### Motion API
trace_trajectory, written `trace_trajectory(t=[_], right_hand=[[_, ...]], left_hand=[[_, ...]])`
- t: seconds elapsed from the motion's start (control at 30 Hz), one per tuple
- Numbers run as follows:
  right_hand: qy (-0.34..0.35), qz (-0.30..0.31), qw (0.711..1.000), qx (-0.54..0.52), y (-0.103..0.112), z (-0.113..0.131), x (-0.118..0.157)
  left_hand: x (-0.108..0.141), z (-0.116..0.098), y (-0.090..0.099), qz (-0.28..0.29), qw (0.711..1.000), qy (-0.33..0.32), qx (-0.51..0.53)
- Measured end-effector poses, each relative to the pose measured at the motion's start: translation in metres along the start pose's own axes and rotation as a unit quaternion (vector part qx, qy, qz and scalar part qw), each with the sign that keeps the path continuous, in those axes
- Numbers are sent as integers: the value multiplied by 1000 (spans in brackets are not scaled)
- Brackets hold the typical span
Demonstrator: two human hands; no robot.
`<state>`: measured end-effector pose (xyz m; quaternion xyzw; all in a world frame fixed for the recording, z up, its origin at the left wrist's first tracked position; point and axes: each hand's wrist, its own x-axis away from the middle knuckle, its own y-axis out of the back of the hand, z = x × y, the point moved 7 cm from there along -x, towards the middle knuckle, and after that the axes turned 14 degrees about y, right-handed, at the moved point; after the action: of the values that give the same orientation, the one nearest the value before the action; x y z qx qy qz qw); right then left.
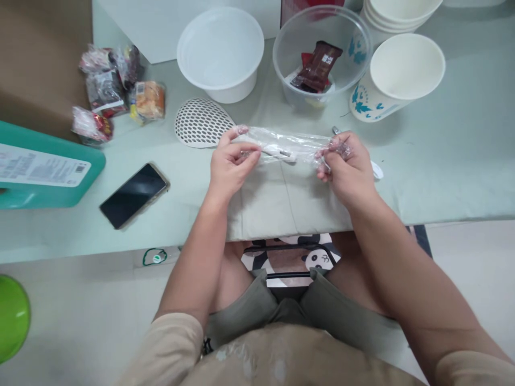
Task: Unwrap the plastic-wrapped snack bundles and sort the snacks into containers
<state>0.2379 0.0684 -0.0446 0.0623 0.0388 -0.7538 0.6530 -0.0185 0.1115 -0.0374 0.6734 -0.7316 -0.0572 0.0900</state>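
A thin clear plastic bag (pixel 295 142) is stretched sideways between my two hands just above the table. My left hand (pixel 231 163) pinches its left end between thumb and fingers. Bunched plastic at the other end is gripped in my right hand (pixel 350 169). Beneath the bag and hands lies a white slotted skimmer (pixel 203 122), its perforated head to the left. Part of its handle is hidden, and a white handle end (pixel 377 171) shows past my right hand. A small grey metal tip (pixel 336 130) pokes out behind the right fingers; the rest of it is hidden.
Behind stand a white bowl (pixel 220 51), a clear tub (pixel 284 59) holding a brown packet (pixel 319 67), and paper cups (pixel 396 75). Left are wrapped snacks (pixel 107 88), a phone (pixel 134 195) and a teal container (pixel 86 161). The table's front edge (pixel 281 236) is close to my lap.
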Motion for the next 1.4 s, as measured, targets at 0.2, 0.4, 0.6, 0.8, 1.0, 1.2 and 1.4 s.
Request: trace_trajectory(t=[0.2, 0.4, 0.6, 0.8, 1.0, 1.2, 1.4], right_hand=[[-32, -23, 998, -42, 5, -5, -4], [-71, -39, 993, -82, 12, -10, -8], [-48, -44, 995, -76, 7, -6, -7], [-11, -59, 998, -15, 15, -8, -10], [20, -115, 993, 26, 25, -9, -11], [68, -48, 996, 18, 20, -3, -14], [71, -49, 996, 39, 20, -2, -13]], left_hand=[[6, -15, 4, -13, 995, -11, 96], [8, -20, 0, 31, 985, 46, 164], [3, -10, -3, -22, 973, 122, 193], [0, -6, -1, 28, 983, 114, 144], [0, -6, 5, 49, 980, 100, 164], [2, 0, 1, 74, 963, 176, 189], [6, -7, -1, 51, 947, 223, 226]])
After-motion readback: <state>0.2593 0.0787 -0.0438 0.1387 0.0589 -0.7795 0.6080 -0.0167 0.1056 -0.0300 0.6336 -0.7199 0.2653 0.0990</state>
